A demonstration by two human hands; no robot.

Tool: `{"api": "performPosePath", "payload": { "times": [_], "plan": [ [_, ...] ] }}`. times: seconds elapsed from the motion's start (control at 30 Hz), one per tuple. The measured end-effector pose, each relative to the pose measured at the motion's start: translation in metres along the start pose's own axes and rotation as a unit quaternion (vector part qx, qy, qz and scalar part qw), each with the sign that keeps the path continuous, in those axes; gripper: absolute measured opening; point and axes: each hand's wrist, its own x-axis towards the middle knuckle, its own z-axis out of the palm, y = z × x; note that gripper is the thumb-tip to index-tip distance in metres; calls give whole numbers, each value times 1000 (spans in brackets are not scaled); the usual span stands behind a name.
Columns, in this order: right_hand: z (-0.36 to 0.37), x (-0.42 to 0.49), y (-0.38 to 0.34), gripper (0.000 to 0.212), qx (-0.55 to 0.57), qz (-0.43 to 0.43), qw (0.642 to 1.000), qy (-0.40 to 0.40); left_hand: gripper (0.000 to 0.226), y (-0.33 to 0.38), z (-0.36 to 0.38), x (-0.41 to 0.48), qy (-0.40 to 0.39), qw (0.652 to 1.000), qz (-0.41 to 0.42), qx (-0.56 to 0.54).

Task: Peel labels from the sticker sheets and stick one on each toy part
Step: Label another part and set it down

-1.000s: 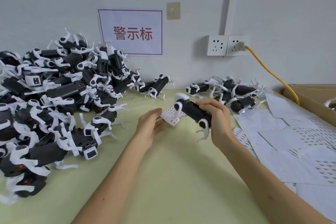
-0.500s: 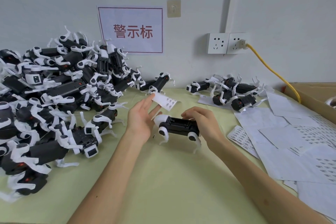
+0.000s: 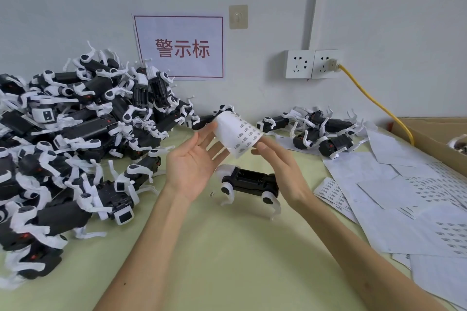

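Two hands on sticker sheet now, held up over table. Half a second back: right hand on toy part. Since then let go, lifted, now pinching sheet's lower right edge, thumb and forefinger tips together. Far edge of same sheet gripped by left hand, palm toward camera, fingers mostly straight and spread; exact clamping fingers unclear. Sheet curled into loose roll, printed labels facing out. Toy part parked on table just below hands, apparently untouched. Reads as peel step starting; no label visibly free yet. Probably next: lift one label, press onto parked part. Big pile of parts at left, smaller group far right, loose sheets along right side. Watch for curl hiding label edges, plus tiny label-like scrap beside part.
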Motion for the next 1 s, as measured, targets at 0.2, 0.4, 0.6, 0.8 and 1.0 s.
{"api": "performPosePath", "payload": {
  "times": [0.2, 0.4, 0.6, 0.8, 1.0],
  "plan": [
    [-13, 9, -1, 11, 203, 111, 970, 72, 38, -1, 6, -3, -7, 986, 10, 165],
    [-15, 9, 2, 27, 179, 68, 980, 53, 47, -12, 12, -1, 43, 947, 18, 318],
    [-12, 8, 6, 35, 73, 52, 995, 54, 26, -13, 13, -1, 42, 943, 17, 329],
    [-6, 5, 7, 35, -18, 12, 989, 148, 38, -12, 16, -2, 51, 951, 32, 303],
    [-4, 4, 13, 40, -227, -177, 930, 228, 36, -18, 20, -1, 81, 934, 79, 340]
  ]
}}
